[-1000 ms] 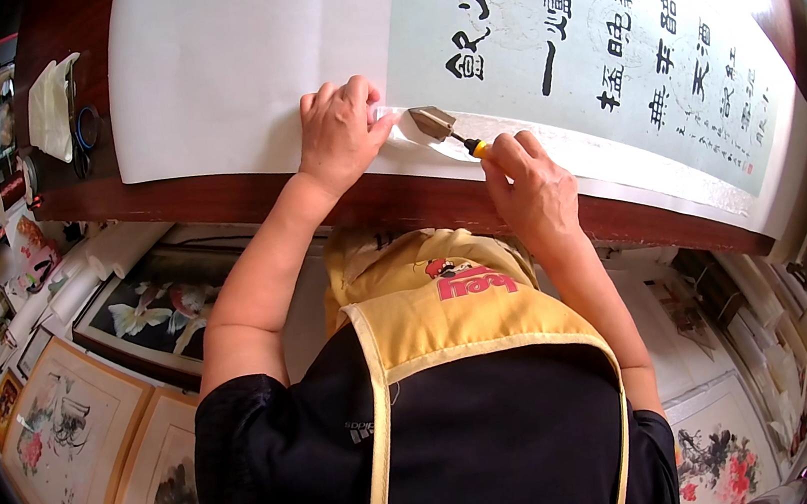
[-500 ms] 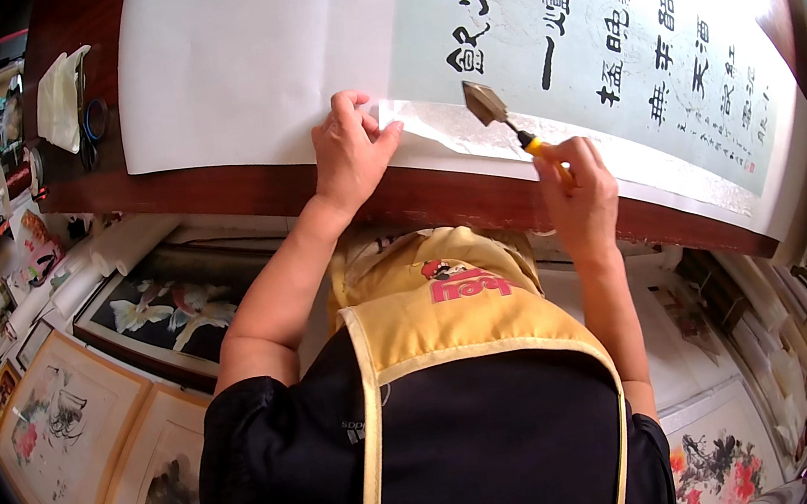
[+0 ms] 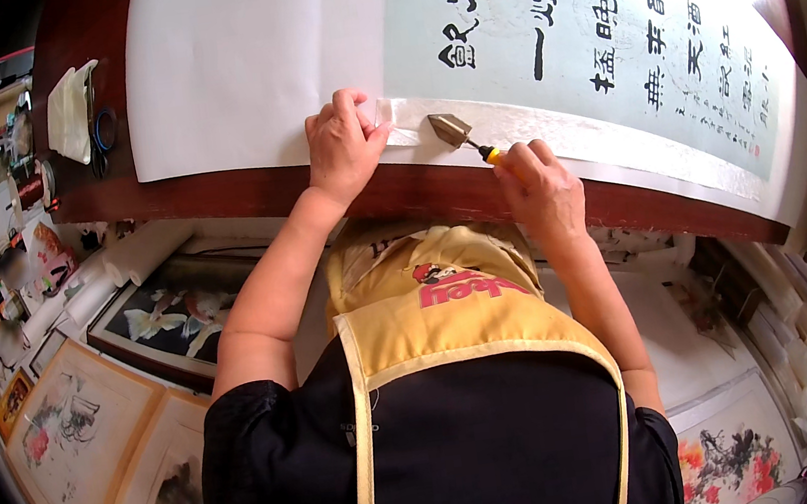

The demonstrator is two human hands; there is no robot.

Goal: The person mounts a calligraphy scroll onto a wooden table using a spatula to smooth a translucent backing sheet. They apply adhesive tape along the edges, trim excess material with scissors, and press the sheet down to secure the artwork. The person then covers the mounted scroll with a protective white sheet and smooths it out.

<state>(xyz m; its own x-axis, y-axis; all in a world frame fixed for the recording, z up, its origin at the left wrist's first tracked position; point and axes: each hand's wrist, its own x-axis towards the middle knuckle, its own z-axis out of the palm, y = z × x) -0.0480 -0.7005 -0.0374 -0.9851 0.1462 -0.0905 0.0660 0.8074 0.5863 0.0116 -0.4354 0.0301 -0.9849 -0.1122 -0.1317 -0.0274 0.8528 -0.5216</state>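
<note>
A sheet of black-brush calligraphy (image 3: 416, 64) on pale green-grey paper lies on a larger white sheet (image 3: 236, 81). Along its near edge runs a pale patterned border strip (image 3: 592, 145). My left hand (image 3: 342, 144) is at the left end of this strip, thumb and forefinger pinching its thin whitish end. In my right hand (image 3: 548, 194) is a small pointed hand iron (image 3: 452, 129) with a trowel-shaped metal head and a yellow and black handle. Its head is over the strip, just right of my left fingers. Whether it presses on the strip, I cannot tell.
The dark red table's edge (image 3: 244, 186) runs in front of me. Scissors (image 3: 101, 143) and a folded cream cloth (image 3: 68, 117) lie at its left end. Below stand paper rolls (image 3: 146, 248) and framed paintings (image 3: 76, 413), with another flower painting (image 3: 731, 454) at lower right.
My right hand has brought the hand iron left and nearer, closer to my left hand. The loose white edge that stood out along the strip now shows only near my left fingers.
</note>
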